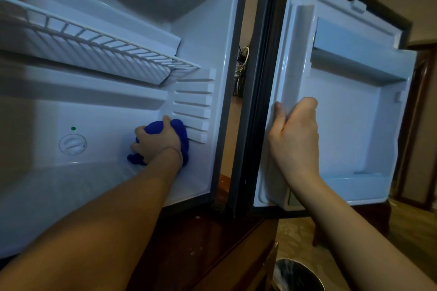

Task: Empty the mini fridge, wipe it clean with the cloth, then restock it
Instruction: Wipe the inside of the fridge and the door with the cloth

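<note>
The mini fridge [208, 30] stands open, its white inside lit and bare of goods. My left hand [157, 142] reaches deep into the lower compartment and grips a bunched blue cloth [181, 133] against the back right corner, beside the ribbed shelf rails [196, 111]. My right hand [295, 134] curls round the inner edge of the open door [354, 113], thumb on the near side, fingers over the door's moulded rim. The door shelves hold nothing.
A white wire shelf [99, 47] sits high in the fridge. A thermostat dial [72, 144] is on the back wall at lower left. The fridge rests on a dark wooden cabinet [201, 243]. A round metal bin [298, 276] stands on the floor below the door. Cables [241, 66] hang behind.
</note>
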Available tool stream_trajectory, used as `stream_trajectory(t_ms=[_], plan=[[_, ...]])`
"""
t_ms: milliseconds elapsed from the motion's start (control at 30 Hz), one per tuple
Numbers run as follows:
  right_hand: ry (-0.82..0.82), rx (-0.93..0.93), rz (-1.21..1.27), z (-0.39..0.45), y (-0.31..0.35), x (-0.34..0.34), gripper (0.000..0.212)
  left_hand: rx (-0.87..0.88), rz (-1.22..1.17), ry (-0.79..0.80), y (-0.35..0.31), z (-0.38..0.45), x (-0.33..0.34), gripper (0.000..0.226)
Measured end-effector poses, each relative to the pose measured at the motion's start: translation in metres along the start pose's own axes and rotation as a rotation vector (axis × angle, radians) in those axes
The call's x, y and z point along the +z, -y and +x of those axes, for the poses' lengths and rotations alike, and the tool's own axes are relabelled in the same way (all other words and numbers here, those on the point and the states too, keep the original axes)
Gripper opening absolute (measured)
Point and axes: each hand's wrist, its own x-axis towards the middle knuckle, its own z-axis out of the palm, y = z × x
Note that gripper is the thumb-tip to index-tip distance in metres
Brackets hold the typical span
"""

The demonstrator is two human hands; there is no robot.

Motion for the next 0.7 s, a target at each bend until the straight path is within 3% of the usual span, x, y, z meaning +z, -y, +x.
stream_trajectory(t_ms=[400, 533, 700], plan=[[0.02, 0.043, 0.021, -0.003, 0.006, -0.005, 0.023, 0.119, -0.063, 0.181, 0.003, -0.088, -0.014, 0.06], [0.038, 0.038, 0.006, -0.003, 0.005, -0.007, 0.023, 0.324, 0.002, 0.157, 0.003, -0.083, -0.014, 0.046], [0.026, 0.023, 0.012, -0.002, 0.003, -0.006, 0.023, 0.324, -0.019, 0.083, 0.002, -0.064, -0.002, 0.049]])
